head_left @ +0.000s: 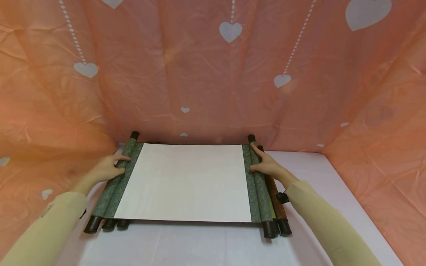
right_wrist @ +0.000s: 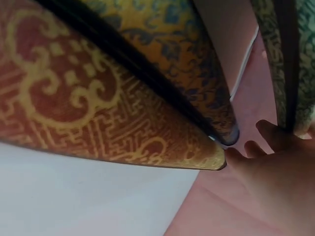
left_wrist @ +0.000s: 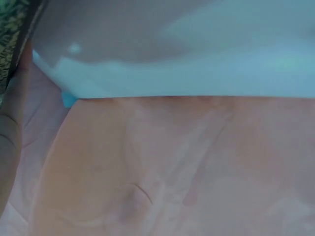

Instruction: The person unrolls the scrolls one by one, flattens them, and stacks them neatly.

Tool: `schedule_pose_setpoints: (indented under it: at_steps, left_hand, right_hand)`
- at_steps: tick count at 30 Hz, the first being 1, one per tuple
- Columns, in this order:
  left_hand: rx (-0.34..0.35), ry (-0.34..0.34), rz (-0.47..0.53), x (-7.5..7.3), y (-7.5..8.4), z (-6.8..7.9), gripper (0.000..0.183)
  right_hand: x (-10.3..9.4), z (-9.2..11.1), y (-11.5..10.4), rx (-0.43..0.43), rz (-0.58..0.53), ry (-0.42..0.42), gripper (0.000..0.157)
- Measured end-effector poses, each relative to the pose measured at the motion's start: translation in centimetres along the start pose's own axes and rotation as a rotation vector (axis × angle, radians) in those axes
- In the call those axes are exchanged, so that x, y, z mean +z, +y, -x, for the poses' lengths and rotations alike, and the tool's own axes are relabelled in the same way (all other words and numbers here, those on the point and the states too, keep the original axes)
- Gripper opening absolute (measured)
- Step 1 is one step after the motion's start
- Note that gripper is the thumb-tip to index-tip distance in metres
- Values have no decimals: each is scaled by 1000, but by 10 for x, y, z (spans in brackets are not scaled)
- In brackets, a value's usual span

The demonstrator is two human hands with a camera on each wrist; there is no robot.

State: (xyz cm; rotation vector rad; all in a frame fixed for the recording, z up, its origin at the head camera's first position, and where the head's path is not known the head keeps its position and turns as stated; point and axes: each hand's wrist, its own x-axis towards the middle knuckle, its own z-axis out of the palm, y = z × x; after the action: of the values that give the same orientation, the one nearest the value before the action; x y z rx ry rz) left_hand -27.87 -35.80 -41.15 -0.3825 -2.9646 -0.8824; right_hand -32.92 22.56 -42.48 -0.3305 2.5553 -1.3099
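A hanging scroll [head_left: 189, 181] with a blank white middle and green patterned borders lies partly unrolled, black knobs at its roller ends. Its left roll is gripped by my left hand [head_left: 106, 168], thumb and fingers reaching over onto the green border. My right hand [head_left: 267, 164] holds the right roll near its upper part. In the right wrist view, fingers of the right hand [right_wrist: 275, 167] curl about the green roll [right_wrist: 305, 64]. The left wrist view catches only part of the left hand [left_wrist: 11, 128] beside a green patterned edge [left_wrist: 12, 39].
Under the scroll's right side lie other rolled scrolls, a reddish-brown one [head_left: 277, 197] and an orange one with blue flowers [right_wrist: 172, 44]. More black knobs [head_left: 123, 224] poke out at lower left. A white tabletop [head_left: 186, 245] meets orange heart-printed sheeting [head_left: 206, 74] behind and at the sides.
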Motion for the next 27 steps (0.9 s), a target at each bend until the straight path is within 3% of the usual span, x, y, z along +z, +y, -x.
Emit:
schedule_pose_setpoints:
  at_steps: [17,27]
  left_hand:
    - [17,-2,-126,19,-12,-10,41]
    - [-23,-27,-112,23,-16,-15,45]
  right_hand:
    - [9,-17,13,-8,177,-43,102]
    - [10,-25,18,47,230,-46,100]
